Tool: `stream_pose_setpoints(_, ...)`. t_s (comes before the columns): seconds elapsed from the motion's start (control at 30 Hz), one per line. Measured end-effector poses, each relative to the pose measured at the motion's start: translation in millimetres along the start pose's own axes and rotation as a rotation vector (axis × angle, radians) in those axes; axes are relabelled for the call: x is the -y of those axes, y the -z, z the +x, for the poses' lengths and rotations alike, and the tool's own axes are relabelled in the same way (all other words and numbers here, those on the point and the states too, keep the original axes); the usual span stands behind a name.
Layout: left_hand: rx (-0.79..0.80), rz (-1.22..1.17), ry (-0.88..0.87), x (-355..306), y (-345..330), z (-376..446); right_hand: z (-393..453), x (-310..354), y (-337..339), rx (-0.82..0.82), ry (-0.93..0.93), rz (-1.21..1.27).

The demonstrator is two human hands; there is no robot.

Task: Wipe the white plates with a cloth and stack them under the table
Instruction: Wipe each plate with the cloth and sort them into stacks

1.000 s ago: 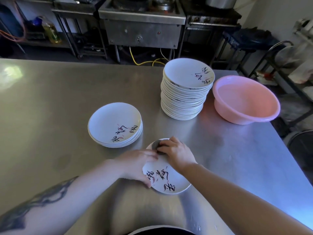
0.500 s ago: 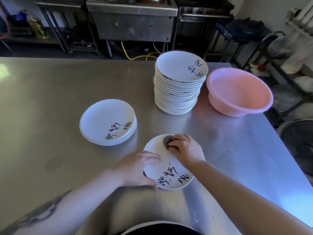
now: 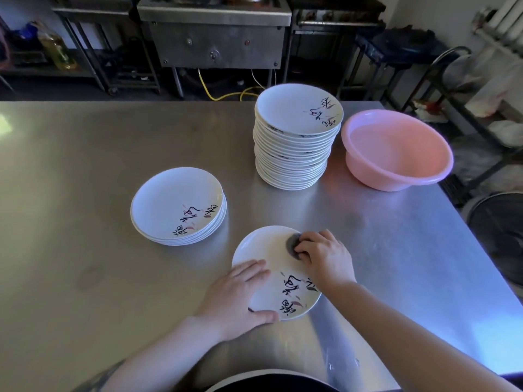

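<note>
A white plate (image 3: 263,250) with black lettering lies flat on the steel table (image 3: 85,154) close in front of me. My left hand (image 3: 237,298) holds its near left rim, fingers on top and thumb along the edge. My right hand (image 3: 325,257) grips a small grey cloth (image 3: 293,244) and presses it on the plate's far right part. A low stack of white plates (image 3: 175,205) sits to the left. A tall stack of white plates (image 3: 295,137) stands behind.
A pink plastic basin (image 3: 396,151) sits right of the tall stack, near the table's right edge. Beyond the table stand a steel stove unit (image 3: 215,43), metal racks and a yellow hose (image 3: 226,94). A dark round object (image 3: 501,239) sits on the floor at right.
The plate has turned under my hands, its lettering swinging round to the near right. My right hand and the cloth have slid from the plate's far edge toward its right side.
</note>
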State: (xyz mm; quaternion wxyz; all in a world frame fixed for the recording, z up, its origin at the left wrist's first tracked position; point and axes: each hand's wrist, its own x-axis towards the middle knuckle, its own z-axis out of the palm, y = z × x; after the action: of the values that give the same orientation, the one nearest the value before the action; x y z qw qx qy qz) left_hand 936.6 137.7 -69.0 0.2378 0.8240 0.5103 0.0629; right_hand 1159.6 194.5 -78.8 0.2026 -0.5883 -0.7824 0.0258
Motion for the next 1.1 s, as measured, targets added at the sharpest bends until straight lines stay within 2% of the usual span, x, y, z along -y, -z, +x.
stream_pose_setpoints(0.1, 0.086, -0.016, -0.02, 12.3, 23.5, 16.5, 14.8, 1.3, -3.5, 0.052, 0.065, 0.045)
stream_pose_setpoints(0.23, 0.231, 0.084, -0.104, 30.7, 33.0, 29.0, 27.9, 3.4, -4.9, 0.151, 0.134, 0.083)
stream_pose_setpoints(0.37, 0.171, 0.137, -0.175, 34.6, 20.3, 20.1, 10.2, -2.1, -2.2, 0.071, 0.077, 0.08)
stream_pose_setpoints(0.47, 0.102, 0.109, -0.156, 35.4, 11.1, 14.7, -23.8, -3.3, 1.6, 0.018, 0.015, 0.113)
stream_pose_setpoints(0.57, 0.091, 0.085, -0.14, 35.2, 8.8, 14.8, -45.2, -0.6, 4.0, 0.03, 0.048, 0.113)
stream_pose_setpoints(0.73, 0.079, 0.086, -0.119, 28.3, 10.2, 9.6, -15.5, -18.7, 1.8, 0.069, 0.034, 0.128)
stream_pose_setpoints(0.83, -0.015, 0.087, -0.067, 21.5, 1.6, 3.4, -1.9, -20.2, -1.4, 0.09, 0.024, 0.144)
stream_pose_setpoints(0.97, -0.02, 0.059, -0.03, 14.0, 0.6, 3.2, -27.3, -11.4, 1.4, 0.041, 0.016, 0.148)
stream_pose_setpoints(1.1, -0.069, 0.034, 0.073, 2.4, -10.6, 0.1, -59.9, 7.7, 5.4, 0.058, 0.107, 0.212)
